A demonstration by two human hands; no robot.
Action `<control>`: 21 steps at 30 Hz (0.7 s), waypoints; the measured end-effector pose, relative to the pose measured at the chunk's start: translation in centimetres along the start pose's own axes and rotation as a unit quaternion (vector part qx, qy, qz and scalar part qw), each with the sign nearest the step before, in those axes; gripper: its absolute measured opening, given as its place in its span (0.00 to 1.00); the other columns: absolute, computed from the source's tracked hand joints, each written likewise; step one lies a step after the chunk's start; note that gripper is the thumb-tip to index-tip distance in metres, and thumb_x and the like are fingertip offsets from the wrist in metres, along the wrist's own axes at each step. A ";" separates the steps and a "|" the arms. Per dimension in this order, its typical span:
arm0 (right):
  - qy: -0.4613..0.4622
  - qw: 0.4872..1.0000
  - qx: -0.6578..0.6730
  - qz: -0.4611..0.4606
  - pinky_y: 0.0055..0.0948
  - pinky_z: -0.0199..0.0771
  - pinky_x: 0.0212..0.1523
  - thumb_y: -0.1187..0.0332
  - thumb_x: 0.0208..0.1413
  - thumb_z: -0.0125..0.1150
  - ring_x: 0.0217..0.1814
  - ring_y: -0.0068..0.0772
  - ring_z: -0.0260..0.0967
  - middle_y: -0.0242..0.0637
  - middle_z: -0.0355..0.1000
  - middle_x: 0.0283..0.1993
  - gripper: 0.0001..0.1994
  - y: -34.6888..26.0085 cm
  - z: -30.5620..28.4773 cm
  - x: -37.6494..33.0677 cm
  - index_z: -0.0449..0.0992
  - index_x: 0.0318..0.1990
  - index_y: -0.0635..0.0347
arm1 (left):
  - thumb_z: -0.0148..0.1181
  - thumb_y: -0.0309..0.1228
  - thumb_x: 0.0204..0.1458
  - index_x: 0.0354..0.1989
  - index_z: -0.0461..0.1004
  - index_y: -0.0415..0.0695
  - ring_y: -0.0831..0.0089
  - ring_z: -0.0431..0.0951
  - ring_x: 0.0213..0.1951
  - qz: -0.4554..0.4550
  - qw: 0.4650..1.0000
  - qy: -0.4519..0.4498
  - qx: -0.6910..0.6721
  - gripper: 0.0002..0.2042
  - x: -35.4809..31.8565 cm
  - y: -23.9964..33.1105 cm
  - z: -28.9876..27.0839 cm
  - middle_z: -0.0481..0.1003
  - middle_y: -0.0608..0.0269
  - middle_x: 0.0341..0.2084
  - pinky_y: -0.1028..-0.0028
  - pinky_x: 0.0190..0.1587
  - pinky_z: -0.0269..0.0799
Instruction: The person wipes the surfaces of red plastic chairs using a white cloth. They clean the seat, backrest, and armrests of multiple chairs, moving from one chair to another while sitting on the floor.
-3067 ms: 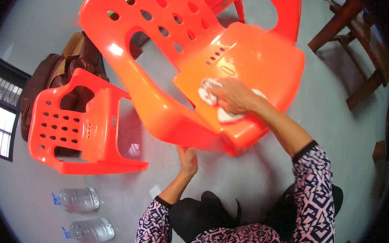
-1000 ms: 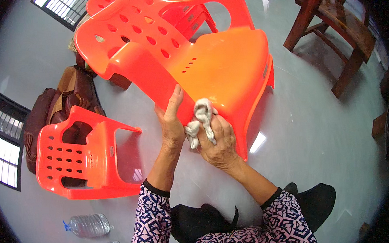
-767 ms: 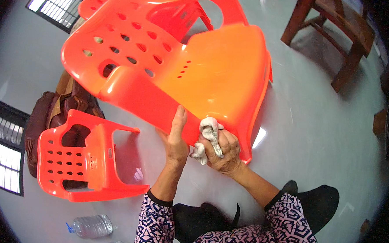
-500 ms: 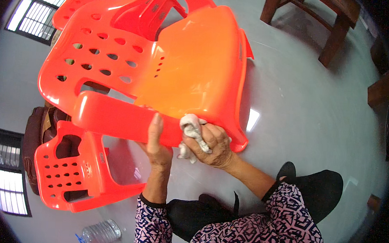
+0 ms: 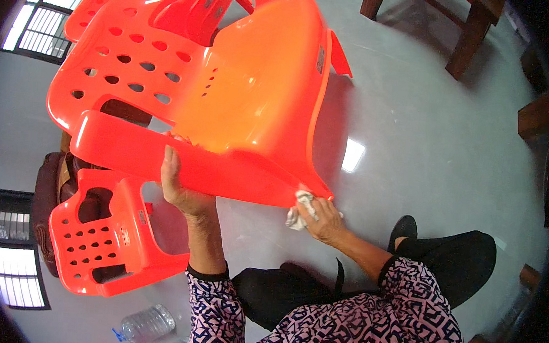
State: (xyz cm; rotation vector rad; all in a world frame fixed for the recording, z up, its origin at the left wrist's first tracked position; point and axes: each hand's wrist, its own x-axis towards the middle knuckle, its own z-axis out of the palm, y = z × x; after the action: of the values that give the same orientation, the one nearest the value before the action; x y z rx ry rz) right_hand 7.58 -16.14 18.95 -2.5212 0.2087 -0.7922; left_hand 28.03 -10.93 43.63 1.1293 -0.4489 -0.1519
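Observation:
A glossy red-orange plastic armchair (image 5: 247, 95) is tilted in front of me, its backrest with drop-shaped holes to the left and its seat facing up. My left hand (image 5: 186, 195) is wrapped round the near armrest, thumb on the outer face and some fingertips showing over the far edge. In my right hand (image 5: 326, 224) is a crumpled white cloth (image 5: 305, 203). It presses against the lower end of the chair's near front leg, and the fingers are closed round the cloth.
A smaller-looking red chair (image 5: 128, 238) stands at lower left, beside a dark brown padded seat (image 5: 48, 209). A clear plastic bottle (image 5: 148, 325) lies on the floor nearby. More red chairs (image 5: 196, 12) are behind. Dark wooden furniture legs (image 5: 464, 48) stand at the far right.
My right hand has slid the cloth right and down along the leg to its foot. My left hand has shifted left and up, and the chair has swung slightly left.

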 end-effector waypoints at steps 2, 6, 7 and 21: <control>-0.129 0.988 0.074 0.027 0.40 0.73 0.46 0.71 0.46 0.63 0.48 0.44 0.67 0.42 0.66 0.47 0.22 1.5 -2.3 -1.6 0.74 0.52 0.52 | 0.52 0.40 0.56 0.52 0.66 0.38 0.67 0.71 0.44 -0.001 0.999 -0.032 0.013 0.21 -0.5 0.0 -0.3 0.71 0.59 0.39 0.65 0.47 0.71; -0.154 0.889 0.362 0.234 0.34 0.73 0.49 0.78 0.42 0.60 0.46 0.34 0.72 0.41 0.74 0.40 0.19 4.7 -9.1 3.6 0.75 0.46 0.58 | 0.52 0.40 0.56 0.52 0.66 0.39 0.68 0.71 0.44 -0.002 1.000 0.030 0.008 0.20 -0.6 -0.4 0.5 0.71 0.59 0.39 0.65 0.47 0.71; -0.070 0.851 0.435 0.285 0.33 0.72 0.50 0.78 0.43 0.59 0.46 0.33 0.73 0.41 0.75 0.41 0.18 4.8 -11.5 5.4 0.74 0.46 0.59 | 0.52 0.40 0.56 0.52 0.66 0.39 0.68 0.71 0.44 0.004 1.000 0.015 0.010 0.20 -0.6 -0.6 0.4 0.71 0.60 0.39 0.65 0.47 0.71; 0.285 0.948 0.108 0.092 0.45 0.62 0.58 0.68 0.45 0.62 0.57 0.52 0.59 0.47 0.64 0.55 0.24 3.2 -11.0 19.0 0.74 0.55 0.48 | 0.50 0.40 0.58 0.51 0.64 0.40 0.68 0.66 0.44 0.033 0.999 -0.037 0.011 0.19 -0.4 -1.3 0.3 0.67 0.61 0.37 0.67 0.49 0.67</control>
State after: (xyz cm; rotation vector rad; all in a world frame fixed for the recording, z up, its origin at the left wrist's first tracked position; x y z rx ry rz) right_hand 16.88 -28.71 34.72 -1.9793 0.5084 -1.3669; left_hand 27.71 -11.64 42.48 1.1314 -0.5553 -0.1316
